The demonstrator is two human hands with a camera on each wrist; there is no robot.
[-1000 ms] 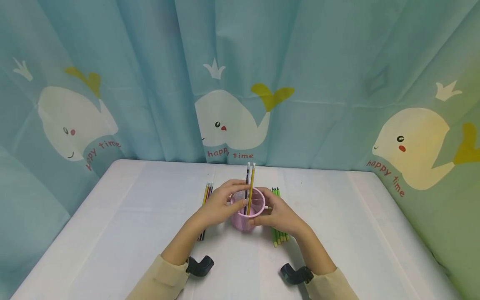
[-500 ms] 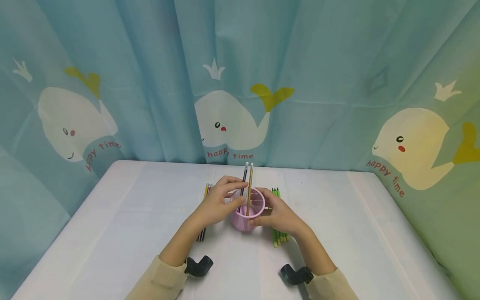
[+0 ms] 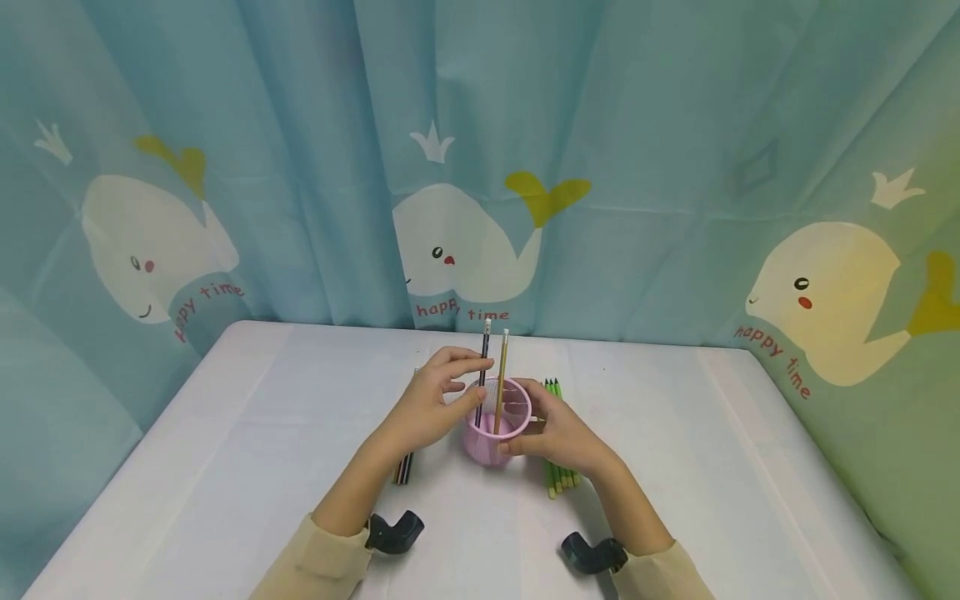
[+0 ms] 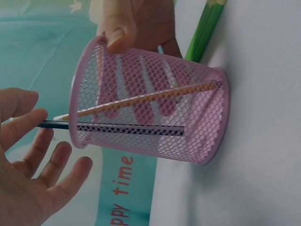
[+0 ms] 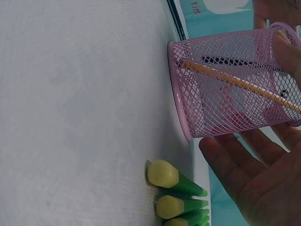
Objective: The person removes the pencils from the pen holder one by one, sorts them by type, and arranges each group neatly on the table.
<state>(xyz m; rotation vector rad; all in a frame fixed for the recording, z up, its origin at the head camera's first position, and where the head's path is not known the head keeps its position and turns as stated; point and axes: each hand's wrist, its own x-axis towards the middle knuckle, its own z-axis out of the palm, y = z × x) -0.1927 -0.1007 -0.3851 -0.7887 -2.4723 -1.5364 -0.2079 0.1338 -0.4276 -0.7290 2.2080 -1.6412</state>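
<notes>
A pink mesh pencil cup [image 3: 486, 450] stands upright on the table, and my right hand [image 3: 562, 429] grips it around its right side. At the cup's left rim my left hand [image 3: 431, 408] pinches a dark pencil [image 3: 484, 346] between thumb and fingers. The lower end of that dark pencil [image 4: 141, 130] hangs inside the cup, above the bottom, in the left wrist view. A yellow pencil [image 3: 502, 362] leans inside the cup, its lower end at the base in the right wrist view. No finger of mine seems to hold the yellow one.
Several green pencils [image 3: 557, 479] lie side by side right of the cup, partly under my right hand. Dark and yellow pencils [image 3: 402, 471] lie to the left, mostly hidden by my left hand. Behind the white table [image 3: 225, 467] hangs a blue whale-print curtain [image 3: 637, 125].
The dark pencil has moved left and slightly up with my left hand, away from the yellow pencil. The two pencils stood close together earlier. My right hand keeps its hold on the cup.
</notes>
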